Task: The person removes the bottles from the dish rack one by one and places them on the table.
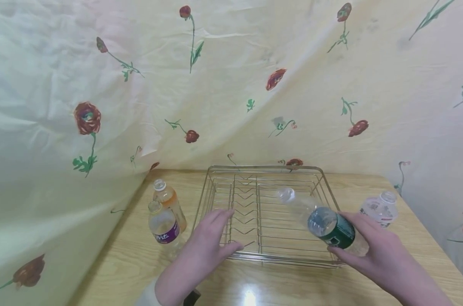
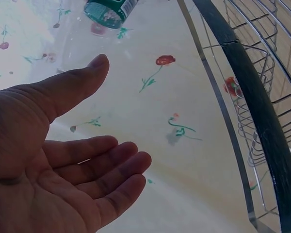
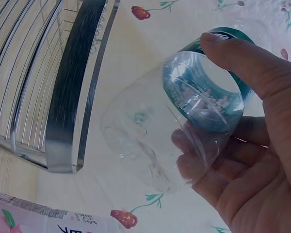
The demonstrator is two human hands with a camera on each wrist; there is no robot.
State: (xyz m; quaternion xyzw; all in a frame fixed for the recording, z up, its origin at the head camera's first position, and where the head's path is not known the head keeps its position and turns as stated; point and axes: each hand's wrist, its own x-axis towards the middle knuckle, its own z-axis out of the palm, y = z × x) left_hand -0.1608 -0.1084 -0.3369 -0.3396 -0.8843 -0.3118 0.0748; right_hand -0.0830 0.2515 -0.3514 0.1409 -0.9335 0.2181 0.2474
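My right hand (image 1: 384, 250) grips a clear plastic bottle (image 1: 332, 227) with a green label. The bottle is tilted, its neck pointing left over the wire dish rack (image 1: 267, 255). In the right wrist view the thumb lies on the label of the bottle (image 3: 203, 92), with the fingers curled round its other side. My left hand (image 1: 204, 242) is above the rack's left front edge, fingers loosely extended and thumb apart, holding nothing. The left wrist view has the left hand (image 2: 72, 155) palm up to the camera, below the bottle's (image 2: 106, 12) green-labelled part.
Left of the rack stand a bottle with a purple label (image 1: 164, 231) and an orange-tinted bottle (image 1: 168, 197). To the right, a clear bottle (image 1: 380, 208) stands partly behind my right hand. A flowered cloth (image 1: 231, 85) hangs behind and beside the wooden table (image 1: 113, 263).
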